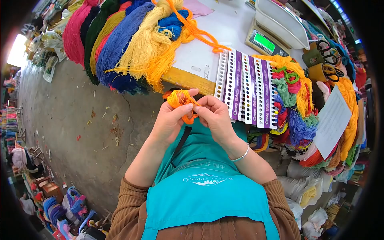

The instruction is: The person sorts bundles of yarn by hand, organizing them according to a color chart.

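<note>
A small bundle of orange embroidery thread point(179, 99) is wrapped about the fingers of my left hand point(171, 117), which closes around it in front of the table edge. Beside it, my right hand point(215, 118) pinches a strand of the same thread between thumb and forefinger. Both hands are close together above my teal apron point(208, 182). Just right of them, several purple-and-white cross stitch thread cards point(251, 88) with rows of holes overhang the table edge. Part of the bundle is hidden behind my fingers.
Thick skeins of blue thread point(120, 48) and yellow thread point(150, 42) hang over the table at left. A digital scale point(266, 42) carries a white tray point(282, 24). Scissors point(332, 73) stand in a holder at right, near a paper sheet point(333, 120). Thread scraps litter the concrete floor point(72, 132).
</note>
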A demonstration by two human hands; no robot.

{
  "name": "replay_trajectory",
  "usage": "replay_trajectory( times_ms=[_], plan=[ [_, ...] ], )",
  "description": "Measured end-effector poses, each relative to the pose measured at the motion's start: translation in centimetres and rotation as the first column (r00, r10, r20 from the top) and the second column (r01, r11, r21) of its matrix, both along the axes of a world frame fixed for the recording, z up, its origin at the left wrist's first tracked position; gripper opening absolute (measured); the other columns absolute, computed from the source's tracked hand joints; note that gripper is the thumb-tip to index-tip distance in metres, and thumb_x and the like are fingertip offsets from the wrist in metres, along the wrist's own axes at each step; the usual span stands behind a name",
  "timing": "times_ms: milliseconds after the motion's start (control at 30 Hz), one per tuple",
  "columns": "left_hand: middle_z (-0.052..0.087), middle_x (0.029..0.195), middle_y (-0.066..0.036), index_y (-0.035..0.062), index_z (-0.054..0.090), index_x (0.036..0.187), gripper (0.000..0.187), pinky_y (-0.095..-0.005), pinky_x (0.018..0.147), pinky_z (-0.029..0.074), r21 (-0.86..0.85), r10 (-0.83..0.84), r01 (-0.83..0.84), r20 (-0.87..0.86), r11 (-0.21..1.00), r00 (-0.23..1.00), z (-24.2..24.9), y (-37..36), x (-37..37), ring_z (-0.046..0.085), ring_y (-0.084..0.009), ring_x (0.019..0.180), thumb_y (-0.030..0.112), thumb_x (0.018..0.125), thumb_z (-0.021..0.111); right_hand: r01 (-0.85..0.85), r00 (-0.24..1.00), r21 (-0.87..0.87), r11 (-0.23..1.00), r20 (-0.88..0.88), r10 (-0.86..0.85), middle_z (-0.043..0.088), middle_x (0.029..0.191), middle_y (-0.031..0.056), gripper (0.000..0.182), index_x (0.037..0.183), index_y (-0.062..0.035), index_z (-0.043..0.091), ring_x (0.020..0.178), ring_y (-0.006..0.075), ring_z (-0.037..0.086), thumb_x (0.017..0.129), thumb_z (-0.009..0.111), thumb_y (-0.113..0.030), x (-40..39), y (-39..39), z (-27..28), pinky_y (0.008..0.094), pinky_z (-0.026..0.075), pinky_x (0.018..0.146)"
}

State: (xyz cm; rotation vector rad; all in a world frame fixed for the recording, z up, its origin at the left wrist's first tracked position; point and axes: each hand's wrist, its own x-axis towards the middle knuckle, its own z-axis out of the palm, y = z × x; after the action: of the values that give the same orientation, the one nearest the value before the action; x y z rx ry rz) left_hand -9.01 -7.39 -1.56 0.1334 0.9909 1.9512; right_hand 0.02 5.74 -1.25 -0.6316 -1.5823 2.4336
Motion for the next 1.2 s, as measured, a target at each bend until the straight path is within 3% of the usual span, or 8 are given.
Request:
replay_trajectory(
  times_ms=[333, 467, 533, 600, 667, 800, 1000, 1200],
  plan=[
    [0.066, 0.102, -0.004, -0.0019, 0.057, 0.127, 0.040, -0.0243, 0.081, 0.049, 0.001, 0.000, 0.000, 0.002, 1.000, 1.000, 0.0, -0.2, -0.5, 0.060, -0.0084, 0.089, 0.003, 0.088, 0.061, 0.033, 0.999, 0.044, 0.999, -0.022, -0.032, 0.055, 0.066, -0.0037, 0.005, 0.086, -0.0037, 0.060, 0.054, 0.0006, 0.042, 0.090, 0.060, -0.007, 0.0, -0.2, -0.2, 0.0185, 0.028, 0.047],
    [0.066, 0.102, -0.008, -0.0048, 0.059, 0.119, 0.034, -0.0300, 0.087, 0.048, 0.028, 0.034, -0.036, 0.065, 0.999, 0.997, -1.7, -0.7, -1.0, 0.061, -0.0141, 0.092, 0.000, 0.085, 0.059, 0.104, 0.994, -0.309, 0.945, 0.005, -0.107, 0.052, 0.068, -0.0032, 0.003, 0.090, -0.0091, 0.057, 0.050, 0.0028, 0.037, 0.092, 0.059, -0.011, -0.4, 0.5, 0.1, 0.0178, 0.027, 0.044],
    [0.065, 0.103, -0.010, -0.0054, 0.060, 0.116, 0.032, -0.0332, 0.090, 0.048, 0.045, 0.032, -0.036, 0.104, 0.998, 0.994, -2.9, -1.0, -1.4, 0.061, -0.0165, 0.095, 0.001, 0.085, 0.057, -0.071, 0.996, -0.676, 0.733, -0.082, 0.021, 0.052, 0.068, -0.0022, 0.005, 0.092, -0.0115, 0.055, 0.047, 0.0034, 0.036, 0.094, 0.057, -0.015, -0.1, 1.6, -0.3, 0.0177, 0.025, 0.041],
    [0.066, 0.110, -0.011, -0.0032, 0.063, 0.115, 0.030, -0.0382, 0.101, 0.041, 0.357, -0.140, 0.081, 0.143, 0.931, 0.980, -2.9, -0.9, -1.8, 0.058, -0.0211, 0.104, 0.014, 0.092, 0.053, -0.110, 0.993, -0.747, 0.656, -0.108, 0.044, 0.051, 0.068, -0.0009, 0.008, 0.090, -0.0127, 0.052, 0.045, 0.0037, 0.035, 0.096, 0.055, -0.018, 0.0, 1.8, -0.9, 0.0178, 0.024, 0.039],
    [0.063, 0.117, -0.013, -0.0041, 0.060, 0.119, 0.035, -0.0391, 0.103, 0.039, 0.360, -0.127, 0.049, 0.197, 0.932, 0.972, -1.7, -0.5, -1.2, 0.056, -0.0226, 0.110, 0.018, 0.094, 0.050, -0.179, 0.983, -0.762, 0.622, -0.171, 0.074, 0.051, 0.068, -0.0028, 0.006, 0.097, -0.0106, 0.057, 0.046, 0.0024, 0.034, 0.095, 0.058, -0.016, -0.1, 1.8, -1.0, 0.0177, 0.025, 0.040],
    [0.053, 0.137, -0.016, -0.0070, 0.050, 0.132, 0.045, -0.0408, 0.109, 0.035, 0.329, -0.079, -0.045, 0.355, 0.943, 0.931, 0.1, 0.0, -0.4, 0.050, -0.0258, 0.125, 0.024, 0.100, 0.042, -0.126, 0.992, -0.360, 0.924, -0.029, 0.124, 0.057, 0.075, -0.0044, 0.025, 0.113, -0.0015, 0.061, 0.053, 0.0011, 0.041, 0.090, 0.064, -0.007, -0.2, 1.2, 1.0, 0.0171, 0.030, 0.046],
    [0.050, 0.139, -0.017, -0.0083, 0.043, 0.137, 0.049, -0.0432, 0.111, 0.033, 0.314, -0.109, 0.029, 0.240, 0.949, 0.965, -0.3, 0.2, -0.5, 0.047, -0.0269, 0.127, 0.025, 0.101, 0.040, -0.065, 0.998, 0.051, 0.997, 0.011, 0.065, 0.049, 0.066, -0.0074, 0.009, 0.097, -0.0047, 0.064, 0.052, 0.0000, 0.036, 0.088, 0.065, -0.007, -0.8, -0.3, 0.3, 0.0179, 0.026, 0.044],
    [0.052, 0.135, -0.018, -0.0064, 0.046, 0.135, 0.045, -0.0423, 0.109, 0.036, 0.293, -0.093, 0.023, 0.227, 0.956, 0.970, 0.1, 0.0, -0.4, 0.050, -0.0266, 0.125, 0.022, 0.100, 0.044, -0.034, 0.999, -0.078, 0.996, 0.022, 0.036, 0.054, 0.068, -0.0059, 0.004, 0.091, -0.0040, 0.062, 0.055, -0.0004, 0.042, 0.090, 0.062, -0.008, -0.3, -0.2, 0.4, 0.0172, 0.030, 0.048]
  ],
)
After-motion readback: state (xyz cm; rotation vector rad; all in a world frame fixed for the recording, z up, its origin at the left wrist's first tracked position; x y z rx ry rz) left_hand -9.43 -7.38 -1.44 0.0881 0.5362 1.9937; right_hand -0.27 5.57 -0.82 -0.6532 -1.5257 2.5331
